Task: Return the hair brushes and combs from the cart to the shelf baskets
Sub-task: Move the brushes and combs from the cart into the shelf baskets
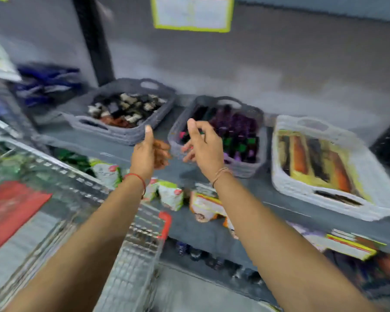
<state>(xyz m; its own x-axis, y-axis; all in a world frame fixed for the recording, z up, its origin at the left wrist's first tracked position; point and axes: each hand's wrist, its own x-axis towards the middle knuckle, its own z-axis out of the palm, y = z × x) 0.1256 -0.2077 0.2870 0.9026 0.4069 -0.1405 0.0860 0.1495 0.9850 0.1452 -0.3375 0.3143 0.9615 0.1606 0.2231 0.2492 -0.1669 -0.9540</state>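
Observation:
The picture is blurred by motion. My left hand [149, 152] is raised in front of the shelf with the thumb up and the fingers loosely curled, and nothing shows in it. My right hand [203, 146] hovers at the front rim of the middle grey basket [243, 170], fingers apart and empty. That basket holds purple, green and black brushes [236, 129]. A grey basket [119, 134] to its left holds black, white and brown items. At the right, a white basket [306, 188] holds orange and black combs [320, 163] in yellow packs. The wire cart [133, 255] stands at the lower left.
The cart has a red corner guard [165, 224] close to the shelf edge and a red flat item [9, 210] inside. Packets [171, 197] lie on the lower shelf below my hands. A black upright post [92, 39] rises behind the left basket. Blue packs [47, 82] sit far left.

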